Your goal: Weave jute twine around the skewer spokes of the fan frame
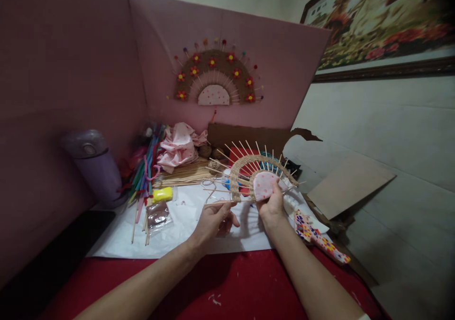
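No text, label, brand or number is legible. The painting [377,31] bears dark marks [319,10] at upper left, too small to read.

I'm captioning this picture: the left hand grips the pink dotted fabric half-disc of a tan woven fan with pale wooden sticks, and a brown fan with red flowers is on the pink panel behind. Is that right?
Not quite: the head view shows the right hand, not the left, gripping the pink dotted fabric half-disc of the tan woven fan. The rest stands.
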`<state>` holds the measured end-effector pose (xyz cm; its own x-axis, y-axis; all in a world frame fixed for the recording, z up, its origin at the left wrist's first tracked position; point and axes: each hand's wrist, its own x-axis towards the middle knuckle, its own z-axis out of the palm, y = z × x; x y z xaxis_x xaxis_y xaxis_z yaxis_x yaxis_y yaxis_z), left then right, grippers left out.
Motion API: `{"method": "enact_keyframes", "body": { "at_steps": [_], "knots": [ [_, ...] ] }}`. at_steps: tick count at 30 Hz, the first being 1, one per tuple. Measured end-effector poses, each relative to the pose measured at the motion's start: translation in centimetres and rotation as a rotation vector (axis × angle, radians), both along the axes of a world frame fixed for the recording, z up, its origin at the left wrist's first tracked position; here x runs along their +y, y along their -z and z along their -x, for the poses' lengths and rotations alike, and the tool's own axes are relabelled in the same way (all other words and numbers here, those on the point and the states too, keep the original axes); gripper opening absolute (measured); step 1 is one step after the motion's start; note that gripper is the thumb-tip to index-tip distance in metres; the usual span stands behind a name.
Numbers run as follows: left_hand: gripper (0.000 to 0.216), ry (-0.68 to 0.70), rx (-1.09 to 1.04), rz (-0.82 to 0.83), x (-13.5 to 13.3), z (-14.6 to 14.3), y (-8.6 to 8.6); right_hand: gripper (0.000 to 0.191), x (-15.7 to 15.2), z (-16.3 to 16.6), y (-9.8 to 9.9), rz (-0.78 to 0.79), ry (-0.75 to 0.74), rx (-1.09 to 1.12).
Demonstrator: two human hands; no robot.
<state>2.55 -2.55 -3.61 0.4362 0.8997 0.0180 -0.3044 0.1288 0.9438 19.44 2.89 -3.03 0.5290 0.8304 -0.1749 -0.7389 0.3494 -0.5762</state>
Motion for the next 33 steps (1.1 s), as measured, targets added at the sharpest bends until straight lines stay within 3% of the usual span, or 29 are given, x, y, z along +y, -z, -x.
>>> {"method": "enact_keyframes", "body": {
  "at_steps": [18, 29, 33],
  "knots": [
    [0.042, -0.034, 0.153, -0.052, 0.11, 0.22, -0.23, 0.023, -0.20, 0.28, -0.24, -0.005, -0.055, 0.062],
    [0.049, -0.058, 0.180, -0.048, 0.17, 0.49, -0.62, 0.029, -0.56, 0.91, -0.55, -0.051, -0.235, 0.015],
    [0.050, -0.059, 0.182, -0.044, 0.19, 0.49, -0.64, 0.031, -0.68, 0.95, -0.66, -0.033, -0.235, 0.007]
  ]
}}
